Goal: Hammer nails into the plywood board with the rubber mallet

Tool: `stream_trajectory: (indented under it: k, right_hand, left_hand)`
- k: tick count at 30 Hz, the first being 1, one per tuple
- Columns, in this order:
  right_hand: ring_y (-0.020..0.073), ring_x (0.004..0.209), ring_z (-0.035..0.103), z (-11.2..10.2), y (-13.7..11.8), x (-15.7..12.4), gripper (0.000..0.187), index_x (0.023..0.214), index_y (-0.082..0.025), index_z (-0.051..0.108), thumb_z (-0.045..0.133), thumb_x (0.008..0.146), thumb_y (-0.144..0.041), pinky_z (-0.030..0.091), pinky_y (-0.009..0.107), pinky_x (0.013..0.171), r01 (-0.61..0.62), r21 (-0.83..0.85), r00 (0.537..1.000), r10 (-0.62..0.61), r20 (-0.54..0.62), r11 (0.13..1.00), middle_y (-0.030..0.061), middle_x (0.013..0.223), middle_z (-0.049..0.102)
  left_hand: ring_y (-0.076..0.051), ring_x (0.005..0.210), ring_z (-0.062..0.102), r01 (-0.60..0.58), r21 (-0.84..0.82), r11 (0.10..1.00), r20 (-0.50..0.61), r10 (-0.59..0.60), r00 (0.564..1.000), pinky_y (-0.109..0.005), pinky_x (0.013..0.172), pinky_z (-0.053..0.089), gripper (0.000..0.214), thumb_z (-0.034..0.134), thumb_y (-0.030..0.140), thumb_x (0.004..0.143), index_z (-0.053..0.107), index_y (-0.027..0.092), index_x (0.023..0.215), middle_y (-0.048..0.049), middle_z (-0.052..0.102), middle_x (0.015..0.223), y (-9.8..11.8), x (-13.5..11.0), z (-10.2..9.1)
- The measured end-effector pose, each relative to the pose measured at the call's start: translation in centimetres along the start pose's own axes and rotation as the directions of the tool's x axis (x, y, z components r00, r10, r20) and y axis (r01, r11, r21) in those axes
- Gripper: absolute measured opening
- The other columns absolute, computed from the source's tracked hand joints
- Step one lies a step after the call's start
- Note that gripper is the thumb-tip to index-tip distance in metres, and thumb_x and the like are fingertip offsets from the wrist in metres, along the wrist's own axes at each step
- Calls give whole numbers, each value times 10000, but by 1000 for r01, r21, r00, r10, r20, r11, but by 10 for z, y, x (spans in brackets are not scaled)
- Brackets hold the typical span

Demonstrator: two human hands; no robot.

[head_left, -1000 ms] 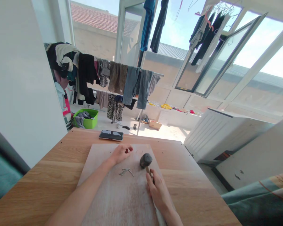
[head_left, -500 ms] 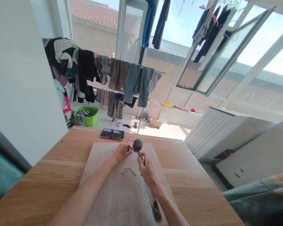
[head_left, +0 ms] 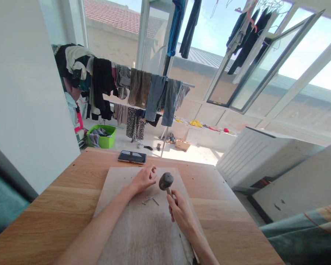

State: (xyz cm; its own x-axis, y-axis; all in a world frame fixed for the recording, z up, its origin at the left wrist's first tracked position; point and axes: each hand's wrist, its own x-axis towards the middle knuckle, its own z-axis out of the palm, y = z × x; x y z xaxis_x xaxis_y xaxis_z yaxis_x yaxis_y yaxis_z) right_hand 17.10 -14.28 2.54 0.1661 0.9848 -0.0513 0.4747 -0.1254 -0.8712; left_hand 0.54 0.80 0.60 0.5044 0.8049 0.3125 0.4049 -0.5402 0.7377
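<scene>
My right hand (head_left: 179, 209) is wrapped round the handle of a rubber mallet (head_left: 166, 181) with a dark, rounded head. Its long worn handle runs back under my forearm. The mallet head is raised above a pale board (head_left: 143, 235), just right of my left hand (head_left: 145, 179). My left hand stays low over the far part of the board with its fingers curled; whatever they hold, if anything, is too small to make out. Several loose screws or nails (head_left: 149, 200) lie on the board in front of my left hand.
Under the board is a wooden table (head_left: 57, 217). A phone (head_left: 132, 156) lies near its far edge. Beyond are a green basket (head_left: 101, 137) with cloth and a rack of laundry (head_left: 140, 88). A white wall panel (head_left: 30, 92) stands at left, a white cabinet (head_left: 253, 154) at right.
My right hand has moved the mallet a little to the right and nearer to me, away from my left hand. The left hand's fingers have shifted slightly. The loose fasteners have not moved.
</scene>
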Motion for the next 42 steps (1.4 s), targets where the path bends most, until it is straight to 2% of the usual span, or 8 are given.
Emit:
stream_trajectory:
  k: [2, 4, 9, 15, 19, 23, 36, 42]
  right_hand:
    - [153, 397, 508, -4, 11, -9, 364, 941, -197, 625, 433, 917, -505, 389, 241, 405, 16, -55, 1000, -17, -7, 998, -53, 506, 496]
    - [176, 426, 530, -5, 18, -14, 361, 926, -203, 650, 434, 926, -492, 389, 258, 433, 51, -118, 997, -57, -49, 992, -31, 500, 524]
    - [214, 503, 591, -3, 20, -17, 386, 993, -203, 703, 444, 940, -485, 399, 271, 470, 106, -157, 988, -123, -98, 982, 21, 575, 631]
    - [221, 554, 613, -3, 20, -17, 406, 1037, -191, 718, 454, 941, -484, 423, 272, 507, 111, -169, 983, -133, -126, 979, 27, 604, 651]
    - [223, 561, 614, -3, 22, -17, 445, 1061, -189, 714, 431, 943, -512, 425, 275, 511, 85, -168, 989, -104, -109, 982, 28, 610, 647]
    - [205, 512, 583, -3, 22, -17, 439, 1060, -181, 694, 426, 941, -508, 412, 270, 489, 68, -127, 993, -80, -92, 990, 10, 582, 616]
    - [169, 444, 521, -1, 20, -18, 382, 1036, -184, 621, 403, 950, -486, 389, 255, 453, 25, -48, 999, -27, -40, 999, -55, 529, 486]
    - [174, 458, 528, -2, 18, -18, 409, 1043, -169, 626, 398, 944, -495, 391, 260, 465, 27, -64, 999, -29, -41, 998, -54, 530, 486]
  left_hand:
    - [-156, 744, 568, -32, 121, 992, 9, 31, 999, -297, 753, 492, 213, 627, 234, 758, 602, 181, 963, -28, 568, 980, 8, -5, -11]
    - [-180, 801, 578, -82, 225, 971, 127, 54, 990, -309, 788, 483, 159, 631, 269, 762, 613, 193, 901, -31, 546, 987, 19, -11, -25]
    - [-207, 776, 604, -149, 387, 910, 537, -91, 838, -291, 656, 451, 220, 727, 303, 677, 688, 224, 880, -26, 589, 970, 46, -26, -50]
    - [-205, 728, 617, -263, 473, 841, 628, -113, 770, -283, 586, 407, 129, 755, 202, 631, 723, 199, 756, -54, 661, 956, 62, -20, -43]
    - [-208, 702, 626, -183, 488, 854, 517, -114, 848, -271, 585, 396, 97, 685, 151, 686, 712, 186, 772, -35, 684, 758, 55, -12, -49]
    - [-188, 751, 655, -76, 453, 888, 347, -97, 933, -245, 643, 426, 251, 602, 68, 736, 724, 167, 930, -43, 729, 820, 36, -5, -59]
    - [-199, 799, 648, -116, 404, 907, 245, 15, 970, -280, 769, 471, 183, 560, 134, 821, 739, 169, 816, -71, 680, 869, 14, -3, -51]
    - [-161, 751, 627, -37, 64, 997, 23, 35, 999, -255, 728, 485, 145, 576, 210, 855, 713, 163, 861, -44, 704, 850, -7, -11, -27]
